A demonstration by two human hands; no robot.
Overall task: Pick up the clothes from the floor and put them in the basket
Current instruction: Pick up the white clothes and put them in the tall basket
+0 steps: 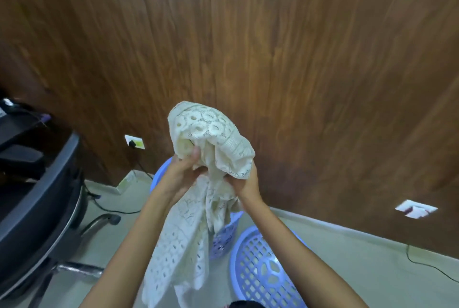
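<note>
A cream lace garment point(211, 138) with eyelet holes is bunched up in front of me. My left hand point(185, 171) and my right hand point(244, 183) both grip it near its middle, and its long tail hangs down between my forearms. Behind the cloth stands a blue-violet plastic laundry basket point(223, 240), mostly hidden by the garment and my arms. Its rim shows at the left of my left hand.
A round blue perforated lid point(263, 270) lies on the floor at the right of the basket. A black office chair point(37, 195) with chrome legs stands at the left. A wood-panelled wall rises ahead, with sockets point(135, 142) and cables along the floor.
</note>
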